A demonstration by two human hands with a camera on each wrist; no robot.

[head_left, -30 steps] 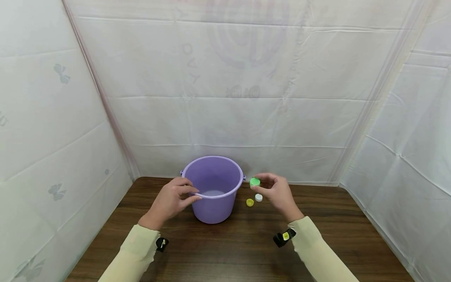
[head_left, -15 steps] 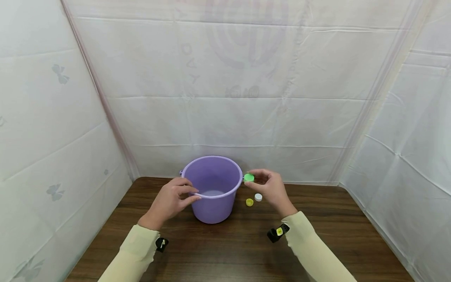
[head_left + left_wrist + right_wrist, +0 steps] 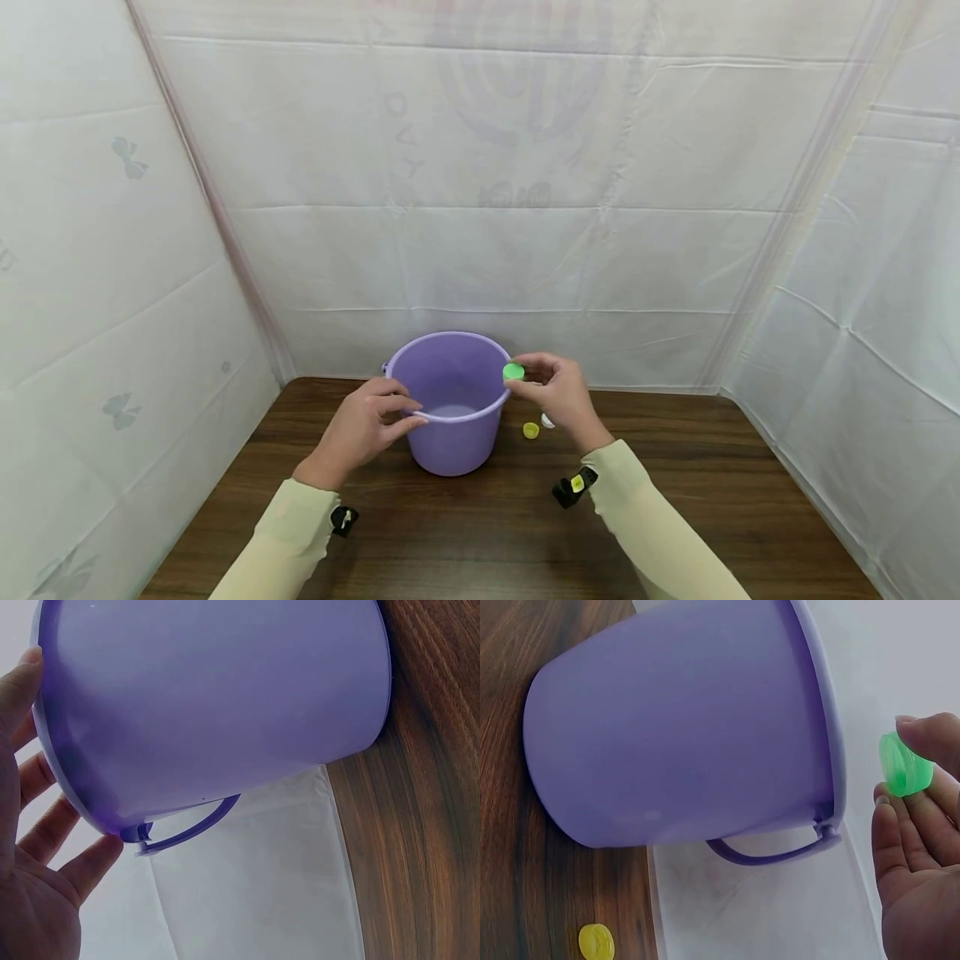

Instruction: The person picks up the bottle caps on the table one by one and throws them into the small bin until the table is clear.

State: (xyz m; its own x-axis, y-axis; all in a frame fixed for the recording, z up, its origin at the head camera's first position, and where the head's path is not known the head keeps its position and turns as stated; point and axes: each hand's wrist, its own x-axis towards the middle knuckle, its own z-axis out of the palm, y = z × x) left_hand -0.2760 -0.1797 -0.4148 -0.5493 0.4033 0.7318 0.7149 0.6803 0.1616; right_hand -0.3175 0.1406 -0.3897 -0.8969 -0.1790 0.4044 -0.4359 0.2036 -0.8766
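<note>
A purple bucket (image 3: 453,446) stands upright on the wooden table. At its near-left rim my left hand (image 3: 367,425) pinches the edge between thumb and fingers; the left wrist view shows the thumb outside and the fingers along the rim. My right hand (image 3: 558,396) holds a green bottle cap (image 3: 513,372) between thumb and fingers, by the bucket's right rim. In the right wrist view the green cap (image 3: 906,765) is just above and apart from the rim. A yellow cap (image 3: 531,431) and a white cap (image 3: 547,422), partly hidden by the right hand, lie on the table.
The bucket's handle (image 3: 772,855) hangs down on its far side. White sheeting (image 3: 480,250) stands behind the dark wooden table (image 3: 465,542) and along both sides. Each wrist wears a black strapped device.
My right hand has moved left and slightly up with the green cap, from beside the bucket to its right rim. The left hand and the bucket have stayed in place.
</note>
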